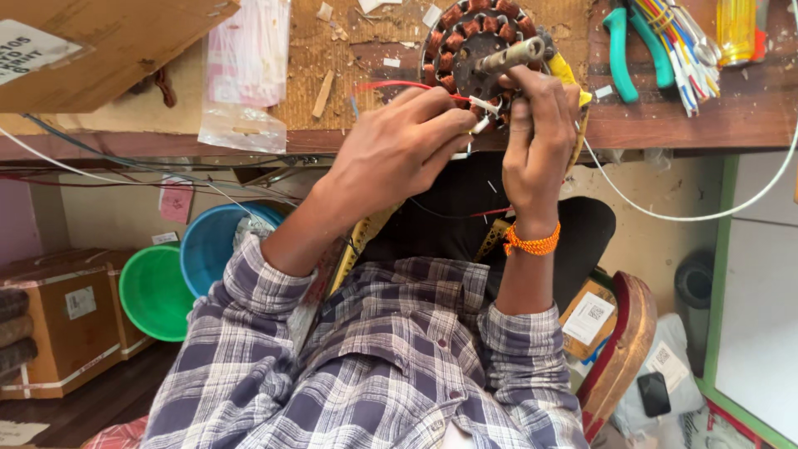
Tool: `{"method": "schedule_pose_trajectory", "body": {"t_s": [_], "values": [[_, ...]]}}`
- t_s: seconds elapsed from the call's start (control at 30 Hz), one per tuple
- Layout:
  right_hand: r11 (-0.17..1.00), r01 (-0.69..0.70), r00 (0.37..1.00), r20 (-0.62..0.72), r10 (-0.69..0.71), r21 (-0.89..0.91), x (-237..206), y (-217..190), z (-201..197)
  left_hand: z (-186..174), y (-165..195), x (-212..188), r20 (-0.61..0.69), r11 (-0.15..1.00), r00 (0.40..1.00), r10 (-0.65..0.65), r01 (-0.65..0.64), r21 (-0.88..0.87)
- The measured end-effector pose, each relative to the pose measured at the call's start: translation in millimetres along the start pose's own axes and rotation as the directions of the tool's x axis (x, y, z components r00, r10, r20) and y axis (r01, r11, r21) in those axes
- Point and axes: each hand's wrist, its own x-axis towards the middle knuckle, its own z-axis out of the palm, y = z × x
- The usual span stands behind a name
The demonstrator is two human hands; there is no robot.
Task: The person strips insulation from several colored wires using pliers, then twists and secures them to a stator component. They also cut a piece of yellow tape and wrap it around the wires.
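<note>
1. Stator sits at the near edge of the wooden bench, copper coils in a ring, shaft pointing toward me. Kept at the edge so both hands reach the leads without stretching.
2. Left hand: fingers pinched shut on the white-sleeved lead ends, with the red wire running over my knuckles. Pinch keeps the ends lined up.
3. Right hand: fingers curled closed against the stator's near rim and the same leads, bracing it so it doesn't roll.
4. Green-handled pliers and a bundle of coloured wires lie just right of the stator, within reach.
5. Blue tub and green tub are on the floor under the bench, left of my knees.
</note>
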Motion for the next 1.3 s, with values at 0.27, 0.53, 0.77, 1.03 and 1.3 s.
{"method": "schedule_pose_trajectory", "body": {"t_s": [0.27,0.53,0.77,1.03,1.3], "values": [[1.0,0.004,0.998,0.069,-0.006,0.022,3,-5,-9,13,-12,13,0.036,0.968,0.968,-0.248,0.246,0.057],[0.999,0.001,0.997,0.073,-0.004,0.036,1,-3,-9,-21,33,-13,-0.416,0.923,0.908,0.051,0.116,0.367],[0.999,0.022,0.997,0.069,-0.024,0.031,1,-3,-9,-1,53,-28,-0.056,0.968,0.969,-0.241,0.244,0.061],[0.999,0.035,0.997,0.065,-0.036,0.026,-2,3,-8,8,84,-52,-0.196,0.998,0.98,-0.045,0.033,-0.061],[0.998,0.062,0.997,0.051,-0.063,0.027,-4,5,-5,-8,66,-42,0.08,0.907,0.955,-0.284,0.295,-0.299]]}}
